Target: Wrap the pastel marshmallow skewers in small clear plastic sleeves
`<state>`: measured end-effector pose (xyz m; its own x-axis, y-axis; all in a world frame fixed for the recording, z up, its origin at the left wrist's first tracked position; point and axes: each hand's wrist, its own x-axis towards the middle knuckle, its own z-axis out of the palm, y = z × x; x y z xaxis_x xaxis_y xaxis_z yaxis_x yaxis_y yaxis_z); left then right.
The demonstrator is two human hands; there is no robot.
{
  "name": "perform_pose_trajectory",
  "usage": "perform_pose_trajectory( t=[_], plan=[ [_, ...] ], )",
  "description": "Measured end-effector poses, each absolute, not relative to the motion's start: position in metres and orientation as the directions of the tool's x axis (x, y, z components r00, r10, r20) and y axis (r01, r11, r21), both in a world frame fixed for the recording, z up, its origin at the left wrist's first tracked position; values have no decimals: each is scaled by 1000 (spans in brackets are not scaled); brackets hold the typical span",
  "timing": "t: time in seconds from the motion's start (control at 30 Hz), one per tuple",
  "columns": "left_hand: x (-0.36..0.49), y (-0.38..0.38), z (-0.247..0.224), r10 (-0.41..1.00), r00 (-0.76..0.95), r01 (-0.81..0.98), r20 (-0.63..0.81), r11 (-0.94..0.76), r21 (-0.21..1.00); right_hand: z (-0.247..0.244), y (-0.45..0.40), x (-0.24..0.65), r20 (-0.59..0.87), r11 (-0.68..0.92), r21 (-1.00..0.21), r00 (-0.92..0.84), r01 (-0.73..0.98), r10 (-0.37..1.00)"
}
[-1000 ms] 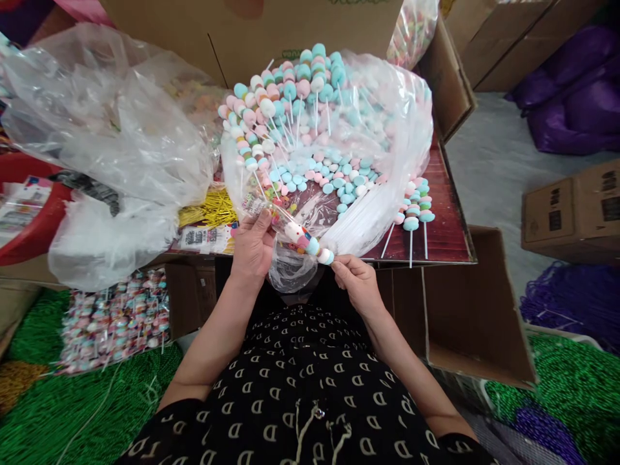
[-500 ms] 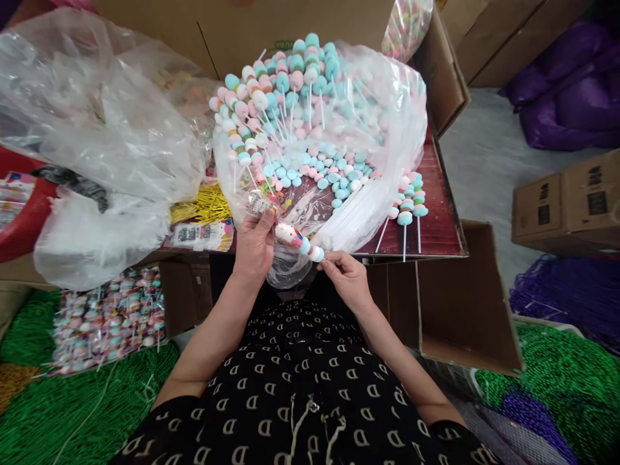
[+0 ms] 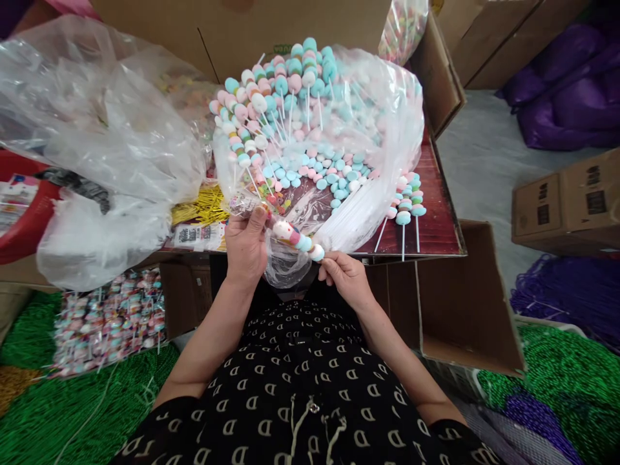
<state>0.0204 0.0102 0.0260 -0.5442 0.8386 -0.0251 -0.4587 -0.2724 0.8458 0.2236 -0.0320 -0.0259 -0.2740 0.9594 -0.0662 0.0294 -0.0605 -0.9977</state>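
Observation:
A marshmallow skewer with white, pink and blue pieces slants between my hands, its upper part inside a printed clear wrapper. My left hand is closed on the wrapper, thumb on top. Pinched at the skewer's lower right end is my right hand; the stick there is hidden by the fingers. Beyond them, finished skewers fan out on a clear plastic bag, around loose marshmallow pieces. White sticks lie in a bundle right of the wrapped skewer.
Several skewers overhang the red table's right front edge. Yellow ties and flat printed wrappers lie left. An open carton stands below right; packed skewers are low left. A large plastic bag covers the left.
My left hand has moved slightly left with the wrapper, and more of the skewer's lower end shows outside it. My right hand has stayed nearly in place.

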Motion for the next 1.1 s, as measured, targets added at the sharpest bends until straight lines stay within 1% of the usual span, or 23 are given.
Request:
perform_pose_trajectory(
  t=[0.07, 0.13, 0.27, 0.37, 0.43, 0.53, 0.7, 0.8, 0.97, 1.1],
  plan=[
    [12, 15, 25, 821, -570, -458, -8, -310, 833, -28, -32, 229, -87, -96, -995, -316, -11, 945],
    [4, 19, 23, 805, -593, -462, -16, -324, 826, -30, -30, 234, -101, -130, -989, -321, -68, 942],
    [8, 18, 17, 822, -566, -488, -58, -277, 828, -25, -19, 227, -84, -127, -971, -213, -201, 974],
    [25, 13, 10, 847, -521, -526, -107, -220, 821, -14, -11, 206, -113, -144, -960, -137, -240, 984],
    [35, 10, 7, 855, -501, -554, -132, -201, 808, -8, -8, 190, -116, -147, -953, -131, -264, 985],
    [44, 7, 6, 874, -462, -584, -148, -174, 793, -6, -7, 176, -128, -164, -945, -141, -282, 982],
    [54, 1, 7, 891, -422, -583, -170, -122, 804, -11, -9, 172, -201, -243, -918, -158, -315, 967],
    [63, -5, 8, 917, -369, -600, -151, -111, 792, -12, -7, 168, -198, -233, -911, -135, -341, 971],
    [59, -9, 8, 942, -289, -611, -173, -42, 790, -14, -4, 167, -195, -216, -940, -102, -266, 975],
    [46, -9, 4, 933, -271, -622, -237, 18, 782, -14, -6, 177, -213, -247, -937, -157, -246, 964]
  ],
)
